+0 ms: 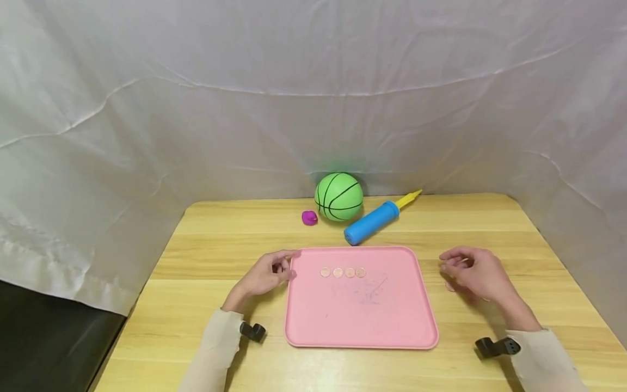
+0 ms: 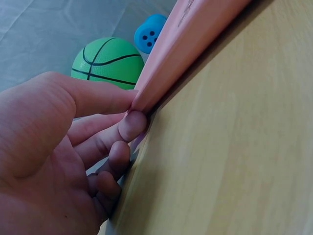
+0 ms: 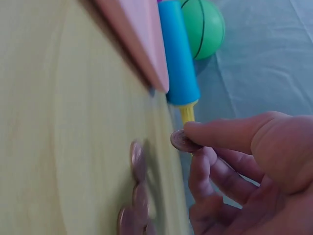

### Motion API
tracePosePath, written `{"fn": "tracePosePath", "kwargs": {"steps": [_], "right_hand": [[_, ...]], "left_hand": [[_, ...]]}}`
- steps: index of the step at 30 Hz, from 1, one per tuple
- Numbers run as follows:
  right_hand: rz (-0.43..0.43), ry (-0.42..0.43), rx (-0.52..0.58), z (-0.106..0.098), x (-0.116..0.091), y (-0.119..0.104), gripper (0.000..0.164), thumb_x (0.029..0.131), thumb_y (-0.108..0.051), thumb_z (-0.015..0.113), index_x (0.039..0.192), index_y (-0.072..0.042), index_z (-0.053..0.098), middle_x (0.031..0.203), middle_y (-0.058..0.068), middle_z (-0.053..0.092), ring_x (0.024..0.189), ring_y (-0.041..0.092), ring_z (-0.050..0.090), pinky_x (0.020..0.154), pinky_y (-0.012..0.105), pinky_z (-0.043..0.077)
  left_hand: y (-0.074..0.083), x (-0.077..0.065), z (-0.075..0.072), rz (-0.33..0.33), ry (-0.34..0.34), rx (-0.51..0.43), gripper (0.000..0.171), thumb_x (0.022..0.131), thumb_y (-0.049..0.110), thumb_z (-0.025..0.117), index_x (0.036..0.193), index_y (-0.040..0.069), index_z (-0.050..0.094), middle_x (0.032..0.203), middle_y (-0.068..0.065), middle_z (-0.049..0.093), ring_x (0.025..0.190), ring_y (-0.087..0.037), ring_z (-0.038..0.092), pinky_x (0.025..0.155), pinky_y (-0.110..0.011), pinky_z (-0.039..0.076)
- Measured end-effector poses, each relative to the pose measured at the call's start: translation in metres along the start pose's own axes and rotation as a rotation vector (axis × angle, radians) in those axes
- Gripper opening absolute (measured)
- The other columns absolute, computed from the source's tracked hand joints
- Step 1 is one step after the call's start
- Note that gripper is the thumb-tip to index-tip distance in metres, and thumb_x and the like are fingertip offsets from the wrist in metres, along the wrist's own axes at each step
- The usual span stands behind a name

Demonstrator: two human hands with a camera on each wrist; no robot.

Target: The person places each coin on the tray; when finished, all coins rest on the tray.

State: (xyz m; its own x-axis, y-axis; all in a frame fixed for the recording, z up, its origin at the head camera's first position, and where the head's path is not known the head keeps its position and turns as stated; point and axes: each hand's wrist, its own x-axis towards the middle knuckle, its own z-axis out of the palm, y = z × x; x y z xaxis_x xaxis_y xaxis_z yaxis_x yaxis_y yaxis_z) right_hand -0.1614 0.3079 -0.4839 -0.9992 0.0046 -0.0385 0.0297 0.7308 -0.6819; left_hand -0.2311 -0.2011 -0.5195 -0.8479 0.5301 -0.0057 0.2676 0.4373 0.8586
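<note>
My right hand (image 1: 481,272) is above the table, right of the pink tray (image 1: 362,337). Between its thumb and fingers it pinches a copper-coloured coin (image 3: 182,141). Below that hand several more coins (image 3: 139,161) lie on the wood, mostly hidden by it in the head view. At the tray's left edge, close to the far corner, my left hand (image 1: 264,274) pinches the rim (image 2: 146,95) between thumb and finger. A row of several similar coins (image 1: 338,272) lies flat inside the tray, towards its far side.
Behind the tray are a green ball (image 1: 339,197) with black lines, a small purple object (image 1: 309,218) and a blue hand pump (image 1: 372,222) with a yellow nozzle (image 1: 409,199). A pale curtain (image 1: 313,109) hangs around the wooden table (image 1: 196,332).
</note>
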Motion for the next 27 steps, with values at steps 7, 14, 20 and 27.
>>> {"fn": "tracePosePath", "kwargs": {"steps": [7, 14, 20, 27], "right_hand": [[0.019, -0.059, 0.134, 0.007, -0.001, -0.020, 0.035, 0.102, -0.021, 0.079, 0.128, 0.001, 0.074, 0.106, 0.014, 0.079, 0.080, 0.017, 0.071, 0.064, 0.032, 0.063], [-0.022, -0.052, 0.140, 0.019, 0.003, -0.033, 0.030, 0.101, -0.021, 0.080, 0.125, -0.002, 0.076, 0.102, 0.013, 0.080, 0.077, 0.018, 0.070, 0.057, 0.030, 0.058], [-0.057, -0.061, 0.139, 0.028, 0.007, -0.042, 0.029, 0.101, -0.019, 0.079, 0.124, -0.002, 0.077, 0.100, 0.012, 0.080, 0.080, 0.018, 0.070, 0.060, 0.030, 0.059], [-0.087, -0.076, 0.140, 0.039, 0.013, -0.055, 0.030, 0.100, -0.018, 0.081, 0.124, -0.001, 0.076, 0.100, 0.011, 0.078, 0.080, 0.016, 0.066, 0.061, 0.026, 0.057]], "left_hand": [[0.002, 0.000, 0.000, -0.002, 0.001, -0.006, 0.053, 0.100, 0.001, 0.072, 0.152, -0.005, 0.059, 0.094, -0.015, 0.067, 0.078, -0.012, 0.052, 0.071, -0.018, 0.044], [0.002, 0.000, 0.000, -0.007, -0.001, -0.011, 0.053, 0.101, 0.001, 0.071, 0.152, -0.006, 0.058, 0.093, -0.015, 0.066, 0.078, -0.012, 0.051, 0.070, -0.018, 0.043], [0.002, 0.000, 0.000, -0.005, 0.002, -0.005, 0.053, 0.101, 0.001, 0.072, 0.152, -0.005, 0.059, 0.094, -0.014, 0.066, 0.078, -0.013, 0.051, 0.071, -0.018, 0.043], [0.002, 0.000, 0.000, -0.010, -0.001, 0.002, 0.054, 0.101, 0.003, 0.072, 0.152, -0.005, 0.058, 0.093, -0.011, 0.065, 0.078, -0.012, 0.051, 0.071, -0.018, 0.043]]}}
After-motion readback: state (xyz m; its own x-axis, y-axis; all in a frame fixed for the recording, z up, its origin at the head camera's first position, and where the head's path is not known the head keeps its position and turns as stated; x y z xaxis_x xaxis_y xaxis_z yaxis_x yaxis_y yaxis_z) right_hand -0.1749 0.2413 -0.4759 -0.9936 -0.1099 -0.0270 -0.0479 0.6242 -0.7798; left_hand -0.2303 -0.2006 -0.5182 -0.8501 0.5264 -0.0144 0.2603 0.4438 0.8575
